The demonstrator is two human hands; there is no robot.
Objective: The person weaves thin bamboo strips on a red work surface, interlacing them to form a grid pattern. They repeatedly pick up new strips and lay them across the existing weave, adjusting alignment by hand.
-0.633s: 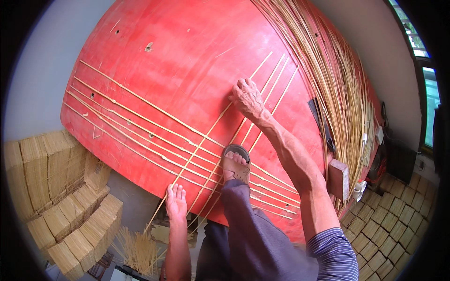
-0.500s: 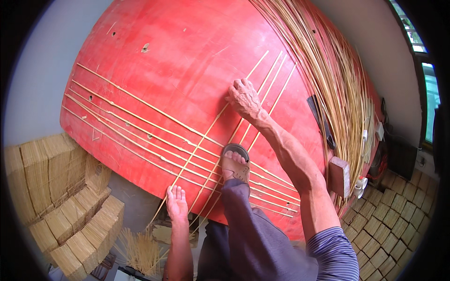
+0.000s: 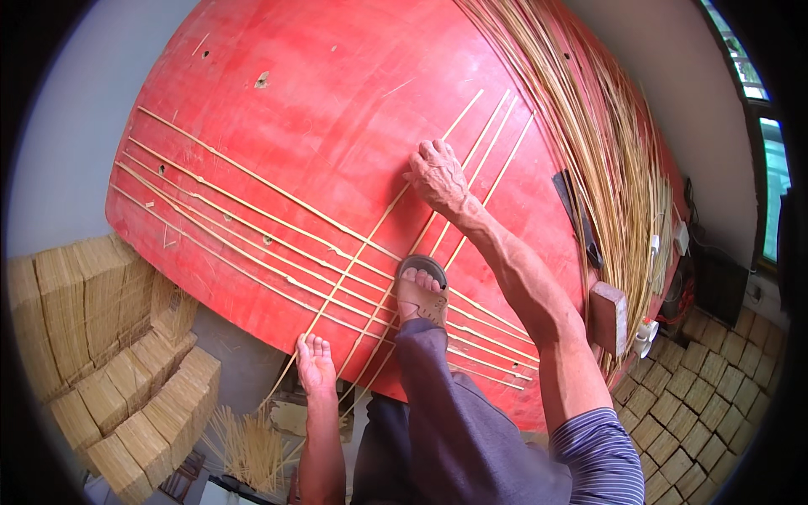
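My right hand [image 3: 438,177] is closed in a fist over a pale bamboo strip [image 3: 370,238], which slants from upper right to lower left. At the red board's lower edge, my left hand [image 3: 316,366] is palm up, its curled fingers closed at the same strip. Part of that grip is hidden. Several bamboo strips [image 3: 244,172] lie roughly side by side across the red board [image 3: 337,93], and the slanting ones cross them. My sandalled foot [image 3: 422,290] presses on the crossing strips, covering part of them.
A long bundle of bamboo strips [image 3: 606,126] runs down the right side. Near it are a dark flat blade-like tool [image 3: 576,215] and a reddish block [image 3: 608,318]. Stacked bundles of cut sticks [image 3: 126,387] stand at lower left, more bundles [image 3: 694,404] at lower right.
My left hand has shifted very slightly left at the strip's lower part. The right hand and foot stay almost in place.
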